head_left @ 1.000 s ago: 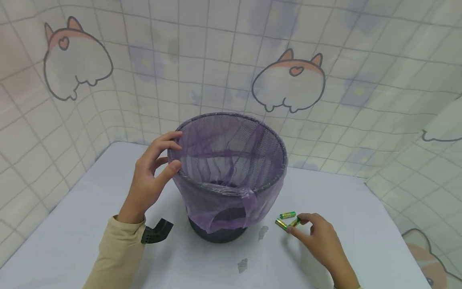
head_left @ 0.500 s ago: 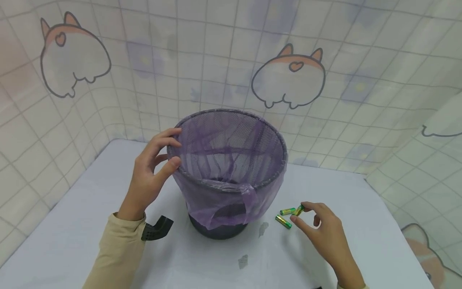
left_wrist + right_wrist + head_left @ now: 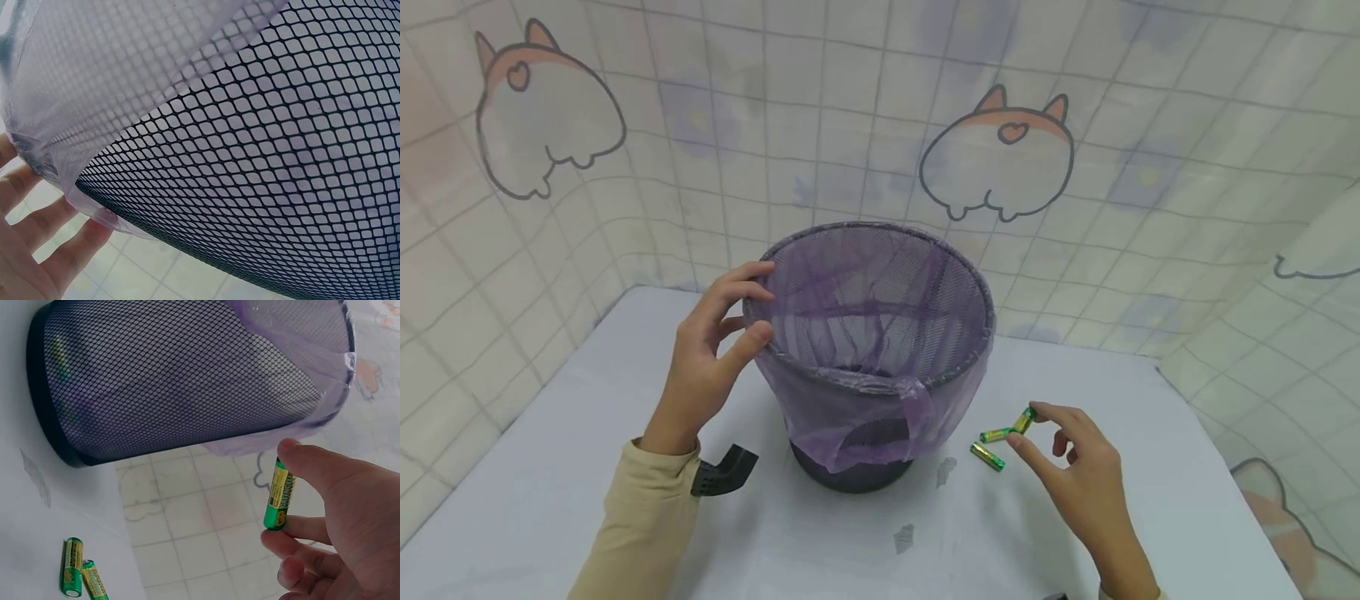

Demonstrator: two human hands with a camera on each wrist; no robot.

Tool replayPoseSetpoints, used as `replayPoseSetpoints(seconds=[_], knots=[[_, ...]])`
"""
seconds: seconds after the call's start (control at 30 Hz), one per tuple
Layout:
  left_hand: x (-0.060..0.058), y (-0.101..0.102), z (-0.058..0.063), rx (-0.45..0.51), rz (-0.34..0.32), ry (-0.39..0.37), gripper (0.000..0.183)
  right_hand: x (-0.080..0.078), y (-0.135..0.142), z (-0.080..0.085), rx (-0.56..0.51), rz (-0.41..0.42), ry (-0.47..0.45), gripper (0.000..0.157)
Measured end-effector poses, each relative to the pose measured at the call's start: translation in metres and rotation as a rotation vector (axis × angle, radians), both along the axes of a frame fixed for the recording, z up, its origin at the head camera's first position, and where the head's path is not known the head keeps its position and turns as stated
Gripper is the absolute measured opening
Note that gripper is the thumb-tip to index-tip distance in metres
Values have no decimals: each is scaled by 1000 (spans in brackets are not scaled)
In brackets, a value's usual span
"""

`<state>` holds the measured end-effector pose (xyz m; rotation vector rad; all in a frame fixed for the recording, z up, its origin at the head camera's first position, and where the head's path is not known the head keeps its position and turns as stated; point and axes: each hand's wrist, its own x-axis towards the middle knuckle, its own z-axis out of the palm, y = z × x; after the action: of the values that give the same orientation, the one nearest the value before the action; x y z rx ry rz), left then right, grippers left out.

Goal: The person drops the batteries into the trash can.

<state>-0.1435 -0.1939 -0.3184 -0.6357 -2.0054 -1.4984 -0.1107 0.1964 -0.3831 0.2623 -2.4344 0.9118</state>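
Checked cloth [image 3: 842, 108] with cartoon animals rises behind the white table [image 3: 1150, 500]. On it stands a mesh bin [image 3: 187, 381], upright, a thin purple bag [image 3: 827, 425] folded over its rim. Your left hand [image 3: 703, 362] grips that rim, fingers and thumb bent over it. Your right hand [image 3: 1078, 462] pinches a green-and-gold battery [image 3: 279, 494] by its two ends, to the right of the bin and apparently off the table. Near it lie a second battery [image 3: 996, 434] and a third battery [image 3: 987, 456].

Expect the held one to be light but dense for its size, rigid and slick-skinned. End-to-end pressure should serve if you keep it straight; across the middle, you'd risk less twisting. Bag film is likely soft and easily torn, so favour the firm rim.
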Motion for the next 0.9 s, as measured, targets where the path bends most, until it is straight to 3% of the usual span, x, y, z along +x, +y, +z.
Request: replayPoseSetpoints(seconds=[0.17, 0.47, 0.9], knots=[[-1, -1, 2, 8, 1, -4, 25, 0, -2, 6, -50, 25, 47, 43], [2, 2, 3, -8, 7, -9, 25, 6, -1, 9, -43, 0, -13, 42], [3, 3, 1, 6, 8, -13, 25, 10, -6, 15, -82, 35, -16, 43]])
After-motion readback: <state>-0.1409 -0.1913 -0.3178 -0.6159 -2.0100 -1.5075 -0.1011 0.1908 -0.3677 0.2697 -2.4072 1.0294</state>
